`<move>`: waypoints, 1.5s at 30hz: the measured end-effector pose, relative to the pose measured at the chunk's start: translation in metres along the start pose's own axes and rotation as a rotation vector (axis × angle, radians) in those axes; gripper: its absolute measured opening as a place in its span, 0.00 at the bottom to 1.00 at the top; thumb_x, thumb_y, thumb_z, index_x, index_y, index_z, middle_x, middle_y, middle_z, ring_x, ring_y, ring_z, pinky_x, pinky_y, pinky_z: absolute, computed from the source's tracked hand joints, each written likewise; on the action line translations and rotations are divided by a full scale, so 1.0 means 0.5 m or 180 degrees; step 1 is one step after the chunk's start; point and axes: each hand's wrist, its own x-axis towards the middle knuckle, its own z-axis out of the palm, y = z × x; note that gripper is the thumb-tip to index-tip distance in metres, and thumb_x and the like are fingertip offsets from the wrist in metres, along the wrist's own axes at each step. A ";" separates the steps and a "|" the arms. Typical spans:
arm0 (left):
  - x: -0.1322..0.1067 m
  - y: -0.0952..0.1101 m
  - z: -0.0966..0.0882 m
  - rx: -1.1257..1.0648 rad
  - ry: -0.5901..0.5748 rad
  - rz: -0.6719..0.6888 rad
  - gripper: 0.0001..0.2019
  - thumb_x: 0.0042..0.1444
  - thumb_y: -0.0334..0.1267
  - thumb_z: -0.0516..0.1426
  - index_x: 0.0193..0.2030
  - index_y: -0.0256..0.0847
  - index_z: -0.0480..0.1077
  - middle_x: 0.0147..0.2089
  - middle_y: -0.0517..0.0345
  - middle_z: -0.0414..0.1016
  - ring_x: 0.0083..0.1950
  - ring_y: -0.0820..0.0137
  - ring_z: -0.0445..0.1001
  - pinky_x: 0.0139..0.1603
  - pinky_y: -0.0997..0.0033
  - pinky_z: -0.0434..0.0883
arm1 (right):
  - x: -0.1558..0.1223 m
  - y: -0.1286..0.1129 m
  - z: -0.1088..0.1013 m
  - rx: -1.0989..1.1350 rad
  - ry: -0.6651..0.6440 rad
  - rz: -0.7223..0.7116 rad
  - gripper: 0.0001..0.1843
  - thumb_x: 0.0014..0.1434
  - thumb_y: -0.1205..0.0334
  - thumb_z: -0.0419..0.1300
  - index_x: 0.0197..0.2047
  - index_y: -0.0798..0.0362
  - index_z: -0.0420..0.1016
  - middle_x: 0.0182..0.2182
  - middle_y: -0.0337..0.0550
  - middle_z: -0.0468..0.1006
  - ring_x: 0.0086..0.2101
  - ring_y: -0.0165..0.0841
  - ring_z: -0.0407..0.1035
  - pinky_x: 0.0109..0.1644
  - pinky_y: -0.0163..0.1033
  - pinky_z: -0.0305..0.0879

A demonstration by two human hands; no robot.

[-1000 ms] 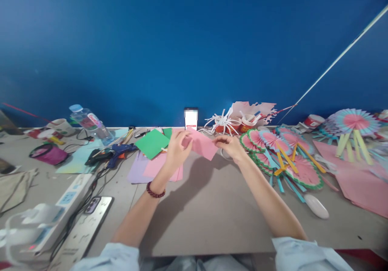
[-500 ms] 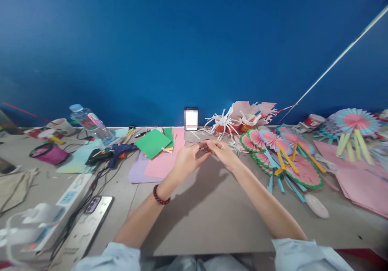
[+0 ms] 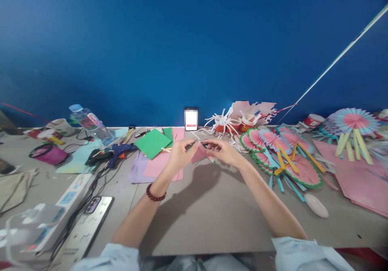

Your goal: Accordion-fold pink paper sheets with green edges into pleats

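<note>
My left hand (image 3: 181,154) and my right hand (image 3: 223,151) are raised over the middle of the table, a small gap between them. Fingers and thumbs on both are pinched together on a small piece of pink paper (image 3: 199,154) that spans the gap. Bits of green show along its edges; how it is folded is too blurred to tell. Behind my left hand lie pink sheets (image 3: 157,168) and a green square of paper (image 3: 153,143). To the right of my right hand are pink pleated paper fans (image 3: 304,171) with green borders.
A lit phone (image 3: 191,119) leans on the blue wall. At left are a water bottle (image 3: 92,123), a blue glue gun (image 3: 117,154), a power strip (image 3: 65,206) and a second phone (image 3: 86,230). White paper strips (image 3: 223,121), cups and a white oval object (image 3: 316,205) stand or lie at right.
My hands have drawn apart from each other, and the pink paper between them now shows more. My left hand has shifted a little left.
</note>
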 end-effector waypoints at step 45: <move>0.051 -0.095 -0.073 -0.0449 -0.0859 -0.1047 0.16 0.40 0.49 0.66 0.27 0.36 0.76 0.28 0.56 0.76 0.29 0.73 0.69 0.30 0.74 0.68 | 0.011 0.057 -0.042 0.0018 -0.0356 0.0474 0.18 0.53 0.48 0.61 0.35 0.54 0.78 0.28 0.39 0.76 0.26 0.27 0.63 0.30 0.33 0.57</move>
